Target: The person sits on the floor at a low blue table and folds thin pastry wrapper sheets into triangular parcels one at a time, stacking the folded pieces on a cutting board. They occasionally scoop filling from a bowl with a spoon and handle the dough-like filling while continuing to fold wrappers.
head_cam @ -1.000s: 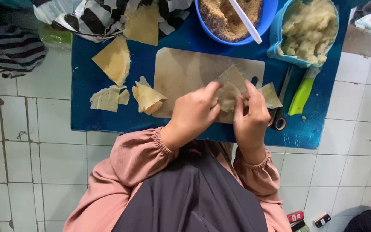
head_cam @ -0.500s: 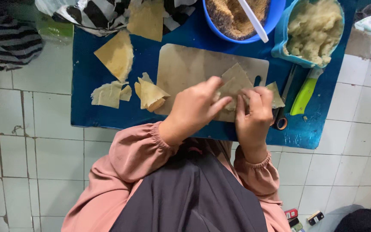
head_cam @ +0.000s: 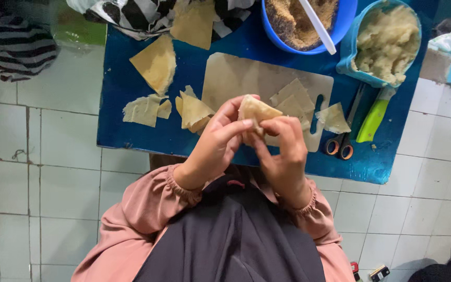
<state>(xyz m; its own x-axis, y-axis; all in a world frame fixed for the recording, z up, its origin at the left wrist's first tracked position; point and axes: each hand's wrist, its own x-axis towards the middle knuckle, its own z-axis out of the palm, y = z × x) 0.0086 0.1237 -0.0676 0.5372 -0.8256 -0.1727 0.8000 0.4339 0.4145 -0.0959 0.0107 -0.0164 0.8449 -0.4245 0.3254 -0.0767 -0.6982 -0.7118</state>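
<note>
Over blue table [head_cam: 131,130] edge, both hands (fingers pinching) hold folded wrapper [head_cam: 257,110].

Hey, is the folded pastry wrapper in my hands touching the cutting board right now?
Apart. The head view shows the folded wrapper pinched between the left hand and right hand, lifted towards the camera in front of the cutting board, not lying on it.

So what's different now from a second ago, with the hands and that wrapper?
Both hands, left hand and right hand, have lifted the folded pastry wrapper off the cutting board and now pinch it in the air, nearer the body. A second ago they pressed it on the board. The spare wrappers, scissors, green-handled knife and both bowls, crumbs and filling, stayed put.
</note>
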